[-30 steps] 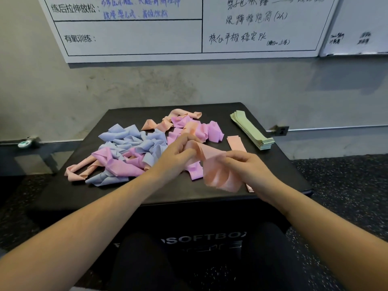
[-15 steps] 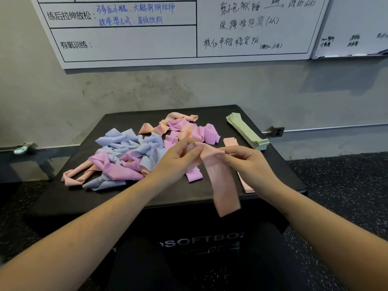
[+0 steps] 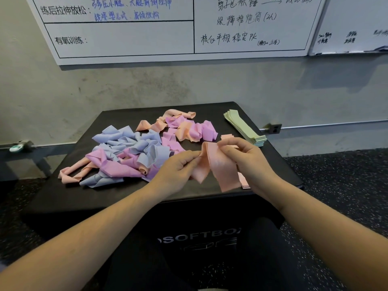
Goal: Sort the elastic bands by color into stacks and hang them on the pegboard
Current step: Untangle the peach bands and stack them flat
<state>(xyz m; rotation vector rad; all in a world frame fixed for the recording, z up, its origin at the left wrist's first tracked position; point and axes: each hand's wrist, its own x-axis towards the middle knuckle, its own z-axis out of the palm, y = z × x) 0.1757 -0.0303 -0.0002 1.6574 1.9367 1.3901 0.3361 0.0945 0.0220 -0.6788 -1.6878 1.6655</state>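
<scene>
- Currently, your left hand (image 3: 178, 166) pinches one edge of a peach band (image 3: 220, 164) with curled fingers, and your right hand (image 3: 243, 158) grips its upper edge the same way; neither hand has anything else in it.
- Risk: the band is twisted between your hands and its lower end hangs free. If you lay it down like this, it will likely land creased or skewed on the peach stack (image 3: 244, 181), which lies on the desk (image 3: 126, 198) just below your right hand.
- Risk: the free end hangs just beside the mixed pile (image 3: 134, 152) of blue, pink and peach bands. A low sweep could drag loose bands out of it.
- Risk: peach and pink look alike in this light, so a misread could put a band in the wrong stack.
- The band is held above the front of the desk, between your two hands.
- The green stack (image 3: 243, 127) lies at the far right corner, well apart from your hands.
- No pegboard is visible in the head view.
</scene>
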